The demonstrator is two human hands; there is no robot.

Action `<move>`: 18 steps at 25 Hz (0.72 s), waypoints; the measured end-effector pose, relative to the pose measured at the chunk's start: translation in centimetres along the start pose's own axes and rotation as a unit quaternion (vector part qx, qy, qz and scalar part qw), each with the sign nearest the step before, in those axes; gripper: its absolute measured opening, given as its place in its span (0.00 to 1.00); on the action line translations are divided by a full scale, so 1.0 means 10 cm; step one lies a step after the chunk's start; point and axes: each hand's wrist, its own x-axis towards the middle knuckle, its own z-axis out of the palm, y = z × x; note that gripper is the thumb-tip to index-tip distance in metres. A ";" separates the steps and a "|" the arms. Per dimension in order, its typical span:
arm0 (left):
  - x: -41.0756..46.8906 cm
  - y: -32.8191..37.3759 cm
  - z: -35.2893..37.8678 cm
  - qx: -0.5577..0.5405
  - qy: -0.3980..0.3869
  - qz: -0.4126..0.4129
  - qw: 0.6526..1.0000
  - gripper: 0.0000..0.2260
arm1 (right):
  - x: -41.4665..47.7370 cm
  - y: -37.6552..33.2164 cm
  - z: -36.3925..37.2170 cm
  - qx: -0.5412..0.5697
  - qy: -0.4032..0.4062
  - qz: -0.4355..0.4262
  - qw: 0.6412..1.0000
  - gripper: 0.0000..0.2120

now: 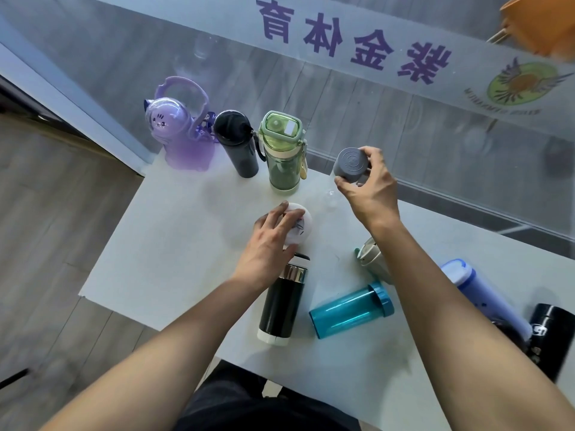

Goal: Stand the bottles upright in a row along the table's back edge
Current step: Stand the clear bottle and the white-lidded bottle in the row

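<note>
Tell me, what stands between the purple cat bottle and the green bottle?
One dark bottle, upright, stands between the purple cat bottle and the green bottle in the head view.

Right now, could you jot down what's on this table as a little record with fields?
standing in back row: purple cat bottle, black bottle, green bottle
right hand: holds grey-capped clear bottle, upright, beside the green one
left hand: on white-lidded bottle
lying down: black steel-collared flask, teal bottle, blue bottle
partly hidden: pale green bottle, black bottle at right edge
</note>
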 end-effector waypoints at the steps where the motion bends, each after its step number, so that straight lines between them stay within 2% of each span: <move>1: 0.00 0.00 0.00 0.000 -0.001 0.000 1.000 0.32 | 0.00 0.00 0.00 0.000 0.001 0.000 1.000 0.27; 6: 0.00 -0.01 0.00 0.007 0.000 0.002 1.000 0.32 | -0.01 0.02 0.03 -0.018 -0.003 0.002 1.000 0.27; 9: 0.00 -0.01 -0.02 0.029 0.001 0.010 1.000 0.32 | -0.03 0.04 -0.01 -0.023 -0.015 0.021 0.999 0.33; 11: 0.01 -0.02 -0.04 0.039 -0.003 0.014 0.999 0.34 | -0.11 0.00 -0.07 -0.045 0.035 -0.004 0.998 0.36; 13: 0.01 -0.05 -0.07 0.037 -0.010 0.026 0.999 0.37 | -0.29 -0.07 -0.11 -0.050 0.121 -0.083 0.988 0.31; 14: 0.01 -0.07 -0.10 0.043 -0.011 0.033 0.998 0.38 | -0.41 -0.10 -0.09 -0.046 0.137 -0.115 0.983 0.28; 15: 0.00 -0.09 -0.13 0.059 -0.006 0.040 0.997 0.38 | -0.56 -0.12 -0.04 -0.045 0.115 -0.133 0.983 0.27; 16: -0.02 -0.11 -0.16 0.082 0.005 0.043 0.996 0.37 | -0.71 -0.13 0.03 -0.055 0.057 -0.134 0.988 0.28; 18: -0.10 -0.14 -0.24 0.120 0.037 0.037 0.991 0.35 | -0.95 -0.13 0.22 -0.104 -0.092 -0.092 0.986 0.34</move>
